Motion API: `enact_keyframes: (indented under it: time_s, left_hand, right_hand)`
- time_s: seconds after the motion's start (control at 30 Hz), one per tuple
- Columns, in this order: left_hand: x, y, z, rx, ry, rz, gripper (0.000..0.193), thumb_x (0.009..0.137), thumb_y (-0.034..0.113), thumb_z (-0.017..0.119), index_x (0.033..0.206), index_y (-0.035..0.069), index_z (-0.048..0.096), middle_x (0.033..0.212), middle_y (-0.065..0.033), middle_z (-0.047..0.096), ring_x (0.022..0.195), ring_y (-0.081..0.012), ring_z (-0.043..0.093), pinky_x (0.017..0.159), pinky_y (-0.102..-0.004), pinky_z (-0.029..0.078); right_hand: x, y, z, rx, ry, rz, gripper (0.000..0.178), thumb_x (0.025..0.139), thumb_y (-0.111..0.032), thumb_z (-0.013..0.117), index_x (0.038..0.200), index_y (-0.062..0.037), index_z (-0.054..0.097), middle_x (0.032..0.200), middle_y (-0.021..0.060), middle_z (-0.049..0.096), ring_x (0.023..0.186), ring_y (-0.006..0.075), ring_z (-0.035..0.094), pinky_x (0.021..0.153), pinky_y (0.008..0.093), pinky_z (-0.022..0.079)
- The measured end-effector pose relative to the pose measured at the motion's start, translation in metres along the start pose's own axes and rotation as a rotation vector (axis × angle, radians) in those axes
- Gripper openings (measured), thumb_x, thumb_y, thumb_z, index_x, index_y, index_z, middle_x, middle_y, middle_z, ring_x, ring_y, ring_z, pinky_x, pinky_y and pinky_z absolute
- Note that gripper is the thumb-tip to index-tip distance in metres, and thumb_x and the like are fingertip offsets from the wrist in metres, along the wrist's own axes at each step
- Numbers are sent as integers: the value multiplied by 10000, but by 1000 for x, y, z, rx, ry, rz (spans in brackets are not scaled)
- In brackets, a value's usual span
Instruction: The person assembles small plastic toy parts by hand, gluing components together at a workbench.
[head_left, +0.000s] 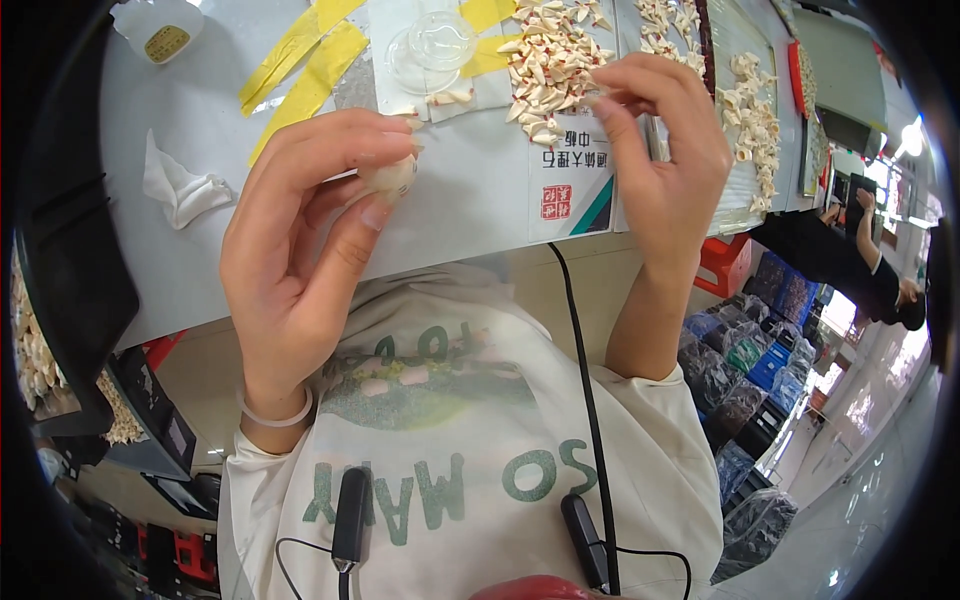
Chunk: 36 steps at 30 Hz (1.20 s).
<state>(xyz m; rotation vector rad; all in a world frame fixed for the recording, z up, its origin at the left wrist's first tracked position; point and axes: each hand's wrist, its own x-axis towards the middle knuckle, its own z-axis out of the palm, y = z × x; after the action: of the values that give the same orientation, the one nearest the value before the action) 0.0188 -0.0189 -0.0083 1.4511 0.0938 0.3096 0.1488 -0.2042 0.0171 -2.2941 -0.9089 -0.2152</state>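
Observation:
My left hand (300,215) is raised over the near edge of the table. Its thumb and fingers close around a small, rounded, whitish translucent thing (396,180) with dark marks, whose kind I cannot make out. My right hand (665,150) reaches in at the right edge of a heap of small pointed cream pieces (555,60) with red ends. Its thumb and forefinger are curved and slightly apart beside the pieces. Beyond and between the hands, clear round plastic dishes (432,50) sit on a white sheet, with a few cream pieces (450,97) just in front.
Yellow tape strips (300,70) and a crumpled white tissue (180,187) lie on the left of the table. A white plastic bottle (157,30) stands far left. More cream pieces (752,130) spread at the right. A black cable (578,350) hangs in front of me; a red stool (722,265) stands beyond.

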Motion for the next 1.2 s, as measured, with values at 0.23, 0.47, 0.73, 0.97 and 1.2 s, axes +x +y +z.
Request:
enact_keyframes:
  time_s: [0.23, 0.47, 0.73, 0.97, 1.2]
  left_hand:
    - [0, 2, 0, 57, 14, -14, 251, 737, -95, 495, 979, -32, 515, 1031, -144, 492, 937, -202, 525, 784, -252, 430]
    - [-2, 0, -5, 14, 7, 14, 212, 728, -2, 589, 921, -27, 503, 973, -156, 513, 838, -198, 552, 743, -266, 446]
    - [1, 2, -8, -266, 35, -109, 271, 796, 177, 574, 961, -13, 475, 956, -170, 537, 760, -169, 544, 638, -246, 447]
    - [1, -1, -12, -261, 32, -43, 295, 834, 239, 519, 996, 0, 462, 963, -161, 511, 743, -164, 537, 609, -219, 433]
    - [0, 2, -12, -307, 50, -79, 351, 843, 311, 496, 1018, 9, 460, 892, -143, 527, 731, -175, 532, 592, -214, 416]
  right_hand:
    - [16, 15, 14, -49, -69, -181, 130, 658, 17, 588, 770, -49, 586, 801, 61, 561, 632, 197, 543, 537, 264, 421]
    - [20, 14, 13, 27, -26, -127, 130, 640, 40, 594, 745, -36, 592, 739, 61, 566, 595, 167, 543, 530, 239, 430]
    - [16, 17, 8, 138, 94, -43, 113, 646, 64, 609, 738, 1, 591, 684, 45, 569, 591, 111, 516, 571, 190, 417]
    - [11, 9, 8, 246, 116, 51, 77, 682, 60, 606, 748, 26, 582, 716, 35, 588, 638, 83, 516, 609, 185, 417]
    - [26, -7, 9, 407, 78, -27, 112, 687, 84, 606, 790, 39, 599, 776, 67, 596, 720, 107, 542, 671, 201, 433]
